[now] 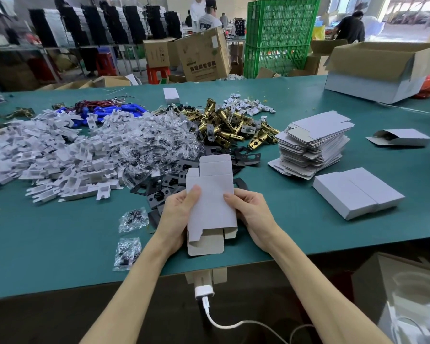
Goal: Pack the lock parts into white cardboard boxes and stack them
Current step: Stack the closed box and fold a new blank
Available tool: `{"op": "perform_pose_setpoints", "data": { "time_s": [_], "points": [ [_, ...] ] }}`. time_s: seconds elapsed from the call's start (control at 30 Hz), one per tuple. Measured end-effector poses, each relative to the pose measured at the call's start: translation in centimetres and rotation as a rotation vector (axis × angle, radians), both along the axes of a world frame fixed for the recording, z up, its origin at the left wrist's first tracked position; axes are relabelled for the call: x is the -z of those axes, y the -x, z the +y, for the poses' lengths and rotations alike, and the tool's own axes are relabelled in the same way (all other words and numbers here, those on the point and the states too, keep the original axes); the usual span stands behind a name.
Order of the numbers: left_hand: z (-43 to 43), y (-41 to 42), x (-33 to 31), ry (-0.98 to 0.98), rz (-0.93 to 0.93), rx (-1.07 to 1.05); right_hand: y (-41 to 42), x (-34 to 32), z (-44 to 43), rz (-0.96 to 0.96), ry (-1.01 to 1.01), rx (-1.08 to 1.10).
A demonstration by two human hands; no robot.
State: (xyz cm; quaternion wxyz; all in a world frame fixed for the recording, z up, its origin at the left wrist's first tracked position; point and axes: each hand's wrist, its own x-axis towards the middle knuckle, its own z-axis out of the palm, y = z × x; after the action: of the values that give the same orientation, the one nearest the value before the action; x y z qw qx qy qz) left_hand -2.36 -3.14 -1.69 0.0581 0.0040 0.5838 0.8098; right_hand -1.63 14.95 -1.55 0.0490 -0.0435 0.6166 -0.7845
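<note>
Two hands on one item: the left hand (176, 214) and the right hand (252, 214) each grip a side of a white cardboard box (211, 194), thumbs on its front face, fingers behind. The box is held just above the green surface (60, 234), near the front edge. Its top flap stands up and its bottom flaps hang open, showing the brown inner side. Contents: cannot tell.

Behind the box:
- pile of black plates (170, 181)
- heap of brass latches (233, 125) further back
- mound of clear screw bags (154, 137) to the left of the latches
- spread of white plastic inserts (47, 155) at far left

Two loose screw bags (127, 253) lie beside the left forearm.

Right side:
- stack of flat box blanks (313, 147)
- two closed white boxes (358, 194) touching side by side, nearer than the stack
- one open-ended box (402, 137) lying well apart, toward the right edge
- large open carton (382, 70) at the far right corner
</note>
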Motion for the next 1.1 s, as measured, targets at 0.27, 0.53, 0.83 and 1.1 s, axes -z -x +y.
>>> {"op": "perform_pose_setpoints", "data": {
  "time_s": [0.27,0.53,0.83,1.1],
  "points": [
    [-0.03,-0.44,0.11,0.092,0.087,0.12,-0.01,0.0,-0.2,-0.013,0.016,0.086],
    [0.1,-0.49,-0.02,0.163,0.108,0.196,0.23,0.19,-0.4,-0.002,-0.018,0.278],
    [0.15,-0.2,0.57,0.16,0.097,0.094,-0.16,-0.12,-0.32,0.005,-0.049,0.196],
    [0.18,-0.24,0.44,0.186,0.096,0.076,-0.25,-0.33,-0.42,-0.017,-0.069,0.205]
  ]
}}
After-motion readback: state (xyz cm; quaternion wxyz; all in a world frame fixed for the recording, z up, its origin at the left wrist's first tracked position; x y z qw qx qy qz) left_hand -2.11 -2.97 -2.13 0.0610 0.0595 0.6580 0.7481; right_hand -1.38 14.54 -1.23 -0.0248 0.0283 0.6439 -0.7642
